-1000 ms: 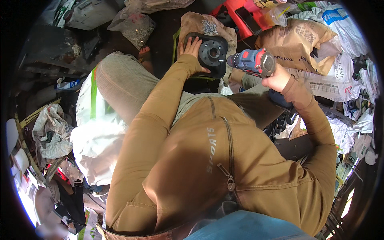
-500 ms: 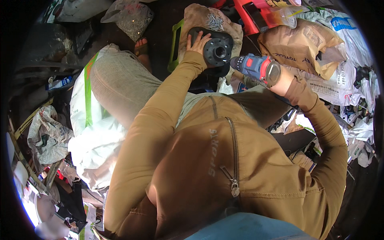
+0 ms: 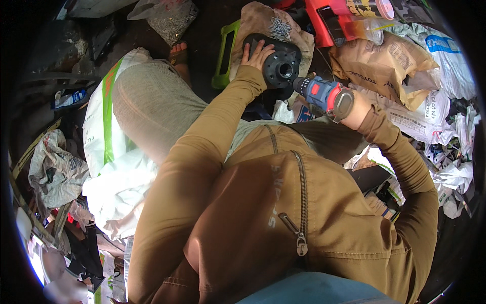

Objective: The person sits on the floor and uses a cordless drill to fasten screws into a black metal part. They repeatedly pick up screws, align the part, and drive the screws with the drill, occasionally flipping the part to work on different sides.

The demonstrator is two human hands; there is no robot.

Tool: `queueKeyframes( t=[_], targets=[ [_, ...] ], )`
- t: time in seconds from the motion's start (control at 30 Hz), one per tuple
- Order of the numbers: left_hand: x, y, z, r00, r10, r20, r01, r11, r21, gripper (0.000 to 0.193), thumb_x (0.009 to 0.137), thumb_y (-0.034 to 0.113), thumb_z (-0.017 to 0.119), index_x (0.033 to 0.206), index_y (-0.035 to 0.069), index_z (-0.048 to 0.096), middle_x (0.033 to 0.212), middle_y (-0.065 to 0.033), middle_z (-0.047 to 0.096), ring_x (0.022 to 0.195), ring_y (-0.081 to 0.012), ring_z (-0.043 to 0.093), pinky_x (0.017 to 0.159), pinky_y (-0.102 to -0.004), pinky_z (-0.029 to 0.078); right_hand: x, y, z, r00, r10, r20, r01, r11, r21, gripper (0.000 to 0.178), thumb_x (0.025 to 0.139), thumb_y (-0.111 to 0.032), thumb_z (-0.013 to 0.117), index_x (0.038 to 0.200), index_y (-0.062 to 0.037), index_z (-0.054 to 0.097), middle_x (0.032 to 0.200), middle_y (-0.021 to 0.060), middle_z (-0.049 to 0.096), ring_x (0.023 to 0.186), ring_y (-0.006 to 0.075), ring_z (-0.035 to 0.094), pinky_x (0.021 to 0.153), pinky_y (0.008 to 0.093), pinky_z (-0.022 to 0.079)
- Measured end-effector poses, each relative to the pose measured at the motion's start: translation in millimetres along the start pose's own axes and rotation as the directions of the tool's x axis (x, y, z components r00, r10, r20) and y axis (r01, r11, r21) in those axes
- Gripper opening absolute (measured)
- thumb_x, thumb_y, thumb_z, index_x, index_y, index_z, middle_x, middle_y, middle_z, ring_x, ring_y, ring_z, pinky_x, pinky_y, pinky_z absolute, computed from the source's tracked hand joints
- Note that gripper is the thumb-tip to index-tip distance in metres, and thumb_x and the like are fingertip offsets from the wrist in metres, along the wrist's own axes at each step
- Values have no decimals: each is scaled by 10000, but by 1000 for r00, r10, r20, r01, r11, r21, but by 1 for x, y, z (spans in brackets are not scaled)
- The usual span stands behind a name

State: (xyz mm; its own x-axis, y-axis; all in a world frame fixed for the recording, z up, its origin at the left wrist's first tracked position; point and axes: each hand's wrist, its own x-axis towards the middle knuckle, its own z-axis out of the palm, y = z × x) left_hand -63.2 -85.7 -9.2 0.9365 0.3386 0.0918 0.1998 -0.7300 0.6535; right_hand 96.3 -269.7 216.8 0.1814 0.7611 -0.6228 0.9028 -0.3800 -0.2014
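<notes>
My left hand [image 3: 257, 57] grips a black plastic part [image 3: 281, 69] from its left side, with the fingers spread over its top and the thumb hidden. The part has a wide base and a round flange with a central hole and smaller holes around it. In my right hand [image 3: 357, 110] is a blue and red cordless drill [image 3: 322, 95]. Its black chuck points left, close to the flange's lower right edge; whether the tip touches cannot be made out. The drill's handle is mostly hidden. Beyond the part lies a pile of silvery screws [image 3: 279, 29] on brown paper [image 3: 253, 20].
A green frame [image 3: 226, 53] stands left of the part. Far right are a red plastic stool [image 3: 319, 23], a plastic cup [image 3: 367, 31] and a brown paper sack [image 3: 374, 61]. A bag of screws [image 3: 172, 20] sits far left; a white sack [image 3: 119, 187] lies beside my leg.
The whole view has shifted slightly, moving things a little to the right and down at the centre. Both hands keep their holds, and the drill remains beside the flange.
</notes>
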Motion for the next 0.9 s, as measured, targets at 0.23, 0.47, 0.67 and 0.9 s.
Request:
queueKeyframes(
  t=[0.23,0.47,0.67,0.9],
  targets=[
    [-1,-1,3,999,18,-39,-15,997,80,1036,563,626,737,1383,138,332,1468,8,305,1432,-238,121,1138,-534,-31,-1,-31,-13,999,37,-15,-36,998,46,230,819,-261,616,938,-71,668,843,179,671,808,334,656,706,391,524],
    [-2,-1,-3,996,34,-77,-34,999,-3,1087,484,596,804,1363,134,361,1442,-1,353,1419,-248,181,1133,-545,17,-35,-69,-51,960,273,58,-272,870,412,423,645,-112,658,1061,-36,643,879,213,666,878,321,652,800,369,501],
    [-2,2,-5,999,6,-36,-5,1000,28,1115,502,682,758,1379,133,342,1452,-5,333,1424,-241,146,1141,-519,-15,-20,-55,-71,941,335,-54,-231,749,621,411,631,-27,636,1042,-9,617,860,101,650,800,194,612,721,330,490],
    [-2,0,-6,998,26,-56,-23,999,44,1116,503,690,751,1378,137,335,1456,-8,325,1423,-260,137,1137,-530,-19,59,-8,-28,878,477,-21,-310,602,736,58,656,-47,617,671,8,603,509,94,539,398,155,502,372,303,352]
  ],
)
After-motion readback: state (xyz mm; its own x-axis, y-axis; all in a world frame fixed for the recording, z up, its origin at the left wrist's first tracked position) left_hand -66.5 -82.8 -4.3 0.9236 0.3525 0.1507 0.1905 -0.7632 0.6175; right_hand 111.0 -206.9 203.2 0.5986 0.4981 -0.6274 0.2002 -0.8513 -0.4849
